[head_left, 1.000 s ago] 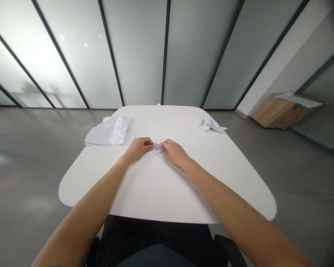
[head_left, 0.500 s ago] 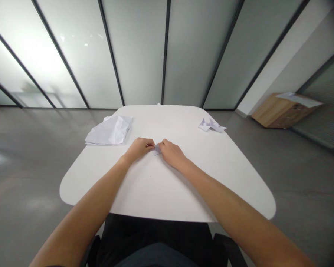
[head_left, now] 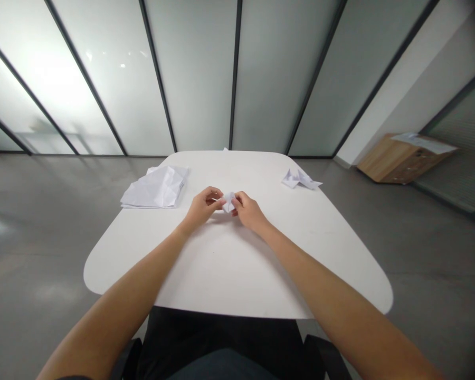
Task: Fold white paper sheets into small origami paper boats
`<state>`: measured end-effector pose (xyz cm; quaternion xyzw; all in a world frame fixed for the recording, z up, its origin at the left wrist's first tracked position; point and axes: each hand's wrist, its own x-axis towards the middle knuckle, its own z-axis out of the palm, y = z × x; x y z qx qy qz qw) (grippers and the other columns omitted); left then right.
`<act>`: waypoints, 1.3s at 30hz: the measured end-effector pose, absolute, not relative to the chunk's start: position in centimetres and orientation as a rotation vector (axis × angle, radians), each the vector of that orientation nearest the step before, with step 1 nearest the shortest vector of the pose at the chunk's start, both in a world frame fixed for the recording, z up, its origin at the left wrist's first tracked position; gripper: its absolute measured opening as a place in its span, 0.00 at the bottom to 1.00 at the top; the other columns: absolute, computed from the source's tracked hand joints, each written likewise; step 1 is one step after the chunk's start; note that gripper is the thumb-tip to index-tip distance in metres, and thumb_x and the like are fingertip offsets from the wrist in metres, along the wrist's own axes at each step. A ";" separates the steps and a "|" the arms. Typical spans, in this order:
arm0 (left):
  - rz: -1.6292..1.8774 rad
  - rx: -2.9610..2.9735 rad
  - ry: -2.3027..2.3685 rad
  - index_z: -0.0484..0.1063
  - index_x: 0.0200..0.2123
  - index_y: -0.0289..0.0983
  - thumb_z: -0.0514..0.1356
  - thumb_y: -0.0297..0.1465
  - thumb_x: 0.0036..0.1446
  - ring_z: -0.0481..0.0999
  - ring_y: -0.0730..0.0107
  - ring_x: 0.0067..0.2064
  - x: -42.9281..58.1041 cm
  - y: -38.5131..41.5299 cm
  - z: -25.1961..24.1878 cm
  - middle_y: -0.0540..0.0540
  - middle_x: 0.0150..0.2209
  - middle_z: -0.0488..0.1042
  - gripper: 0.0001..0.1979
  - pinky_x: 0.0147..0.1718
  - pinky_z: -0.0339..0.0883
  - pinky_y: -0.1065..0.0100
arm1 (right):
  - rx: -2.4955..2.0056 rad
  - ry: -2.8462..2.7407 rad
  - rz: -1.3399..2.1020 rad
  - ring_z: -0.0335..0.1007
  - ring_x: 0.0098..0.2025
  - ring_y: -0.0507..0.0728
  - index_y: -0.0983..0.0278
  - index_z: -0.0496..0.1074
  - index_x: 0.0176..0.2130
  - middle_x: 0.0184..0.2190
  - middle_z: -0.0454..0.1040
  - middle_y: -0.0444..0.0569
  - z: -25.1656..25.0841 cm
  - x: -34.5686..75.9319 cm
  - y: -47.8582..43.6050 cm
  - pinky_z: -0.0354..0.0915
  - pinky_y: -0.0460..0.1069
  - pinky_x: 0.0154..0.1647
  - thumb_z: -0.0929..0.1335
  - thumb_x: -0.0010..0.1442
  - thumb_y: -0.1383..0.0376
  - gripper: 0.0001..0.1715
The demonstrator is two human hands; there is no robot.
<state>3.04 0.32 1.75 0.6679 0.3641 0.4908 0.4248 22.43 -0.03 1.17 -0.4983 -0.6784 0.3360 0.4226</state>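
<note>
A small folded piece of white paper (head_left: 228, 202) is held just above the white table (head_left: 237, 264), near its middle. My left hand (head_left: 201, 207) pinches its left side with closed fingers. My right hand (head_left: 248, 211) pinches its right side, fingers curled. Most of the paper is hidden between the fingertips.
A stack of crumpled white sheets (head_left: 156, 187) lies at the table's far left. A folded white paper figure (head_left: 300, 179) rests at the far right. A wooden cabinet (head_left: 399, 158) stands on the grey floor at right. Frosted glass panels run behind the table.
Both hands have lifted the small folded paper off the table surface and raised it slightly; before, they pressed it flat on the table.
</note>
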 end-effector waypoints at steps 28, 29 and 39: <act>1.191 2.390 1.193 0.78 0.56 0.43 0.55 0.24 0.62 0.77 0.61 0.57 5.7 -0.2 2.6 0.47 0.56 0.79 0.23 0.59 0.67 0.60 | -0.856 -0.886 1.646 0.77 0.32 0.55 0.65 0.74 0.38 0.31 0.78 0.50 2.5 22.4 -1.1 0.79 0.52 0.40 0.68 0.69 0.52 0.19; 1.190 2.416 1.176 0.78 0.57 0.44 0.55 0.23 0.62 0.77 0.61 0.58 5.6 -0.2 2.5 0.48 0.56 0.79 0.23 0.60 0.67 0.59 | -0.846 -0.888 1.661 0.77 0.33 0.55 0.65 0.74 0.39 0.33 0.79 0.51 2.6 22.5 -1.1 0.78 0.52 0.41 0.68 0.69 0.54 0.17; 1.149 2.288 1.354 0.75 0.58 0.41 0.58 0.27 0.60 0.79 0.65 0.37 5.6 -0.4 2.1 0.46 0.46 0.82 0.23 0.45 0.72 0.65 | -0.832 -1.017 1.755 0.79 0.33 0.55 0.66 0.74 0.40 0.32 0.80 0.51 2.5 22.5 -1.5 0.78 0.52 0.42 0.67 0.67 0.66 0.07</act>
